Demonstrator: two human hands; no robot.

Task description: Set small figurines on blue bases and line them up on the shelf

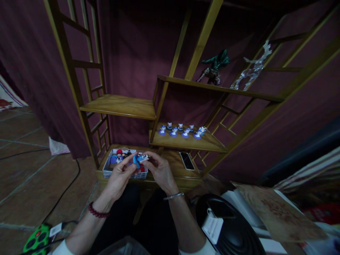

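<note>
Between my two hands is a small figurine with a blue base, tilted on its side over a white basket. My left hand pinches the blue base. On the other end, my right hand closes its fingers round the white and dark upper part. Below them, the white basket holds several more small figurines, partly covered by my hands. Several figurines with purple bases stand in rows on the wooden shelf ahead to the right.
A phone lies on the low board right of my hands. Higher up stand a dark green statue and a clear deer-like figure. At lower right sit a black round object and cardboard; a green power strip is on the floor.
</note>
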